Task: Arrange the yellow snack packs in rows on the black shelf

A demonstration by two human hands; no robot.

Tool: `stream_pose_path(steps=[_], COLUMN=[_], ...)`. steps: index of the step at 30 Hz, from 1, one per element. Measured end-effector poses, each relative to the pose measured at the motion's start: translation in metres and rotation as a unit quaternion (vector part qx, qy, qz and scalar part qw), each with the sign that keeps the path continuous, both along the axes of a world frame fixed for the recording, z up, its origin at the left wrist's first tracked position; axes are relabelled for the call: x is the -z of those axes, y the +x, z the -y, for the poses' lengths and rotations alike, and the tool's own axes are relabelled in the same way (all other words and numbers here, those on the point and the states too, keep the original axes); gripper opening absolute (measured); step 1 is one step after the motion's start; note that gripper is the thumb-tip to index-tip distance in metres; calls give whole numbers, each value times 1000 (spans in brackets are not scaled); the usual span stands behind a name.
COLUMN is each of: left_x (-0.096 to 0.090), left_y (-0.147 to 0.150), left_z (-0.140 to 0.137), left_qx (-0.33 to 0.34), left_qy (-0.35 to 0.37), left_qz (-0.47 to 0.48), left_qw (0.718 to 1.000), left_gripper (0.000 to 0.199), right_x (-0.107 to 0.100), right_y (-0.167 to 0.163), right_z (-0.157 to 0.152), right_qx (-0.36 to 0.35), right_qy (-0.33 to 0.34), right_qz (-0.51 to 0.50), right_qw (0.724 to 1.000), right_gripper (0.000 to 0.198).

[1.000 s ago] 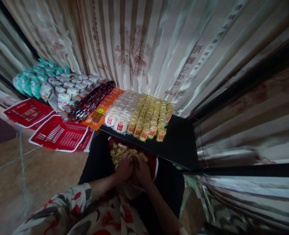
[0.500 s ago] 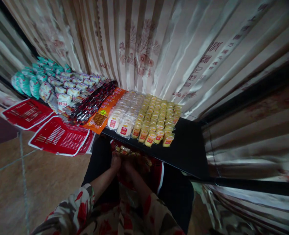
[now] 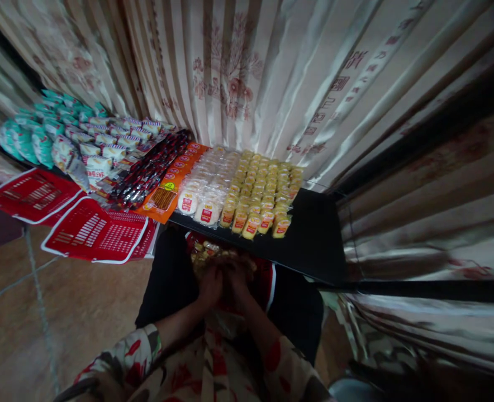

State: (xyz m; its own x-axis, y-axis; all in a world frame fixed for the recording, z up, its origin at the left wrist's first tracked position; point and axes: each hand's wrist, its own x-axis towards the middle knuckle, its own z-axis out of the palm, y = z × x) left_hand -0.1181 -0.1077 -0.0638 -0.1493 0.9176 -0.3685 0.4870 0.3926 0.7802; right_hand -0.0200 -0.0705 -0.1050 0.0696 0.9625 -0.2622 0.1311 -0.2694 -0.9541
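Head view: black tabletop (image 3: 318, 237) is lined with packaged snacks (image 3: 158, 173), backed by pleated curtains (image 3: 238, 72). Wrapped pieces (image 3: 200, 258) are piled in the red basket (image 3: 271, 287), both hands (image 3: 210, 285) over them; grip can't be told.

This looks like an indoor snack stall or a small shop corner, though a home room laid out this way cannot be ruled out. Wrapped snacks (image 3: 253, 192) lie sorted by kind in tight rows along a black worktop (image 3: 320, 240), with red shopping baskets (image 3: 100, 231) beside it. Pale printed curtains (image 3: 238, 72) hang close behind, and the floor (image 3: 10, 326) is tiled.
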Motion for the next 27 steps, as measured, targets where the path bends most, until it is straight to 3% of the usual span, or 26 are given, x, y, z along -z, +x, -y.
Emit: stream_pose_path(steps=[4, 10, 16, 21, 27], left_x=[-9, -15, -38, -72, -91], left_y=[5, 4, 17, 39, 68], left_z=[9, 8, 6, 4, -11], left_qx=[64, 120, 215, 203, 160], left_qy=[36, 141, 196, 215, 242], left_qz=[0, -59, 42, 64, 38], left_qw=[997, 981, 956, 953, 956], left_gripper=[46, 41, 45, 40, 35], right_x=[-13, -53, -97, -123, -140], right_y=[36, 86, 115, 129, 131], right_z=[13, 27, 33, 29, 26], right_qx=[30, 11, -10, 20, 127], right_qy=[-33, -56, -55, -43, 8], right_qz=[-2, -27, -96, -140, -224], right_qw=[999, 998, 994, 989, 966], right_gripper=[13, 23, 26, 28, 46])
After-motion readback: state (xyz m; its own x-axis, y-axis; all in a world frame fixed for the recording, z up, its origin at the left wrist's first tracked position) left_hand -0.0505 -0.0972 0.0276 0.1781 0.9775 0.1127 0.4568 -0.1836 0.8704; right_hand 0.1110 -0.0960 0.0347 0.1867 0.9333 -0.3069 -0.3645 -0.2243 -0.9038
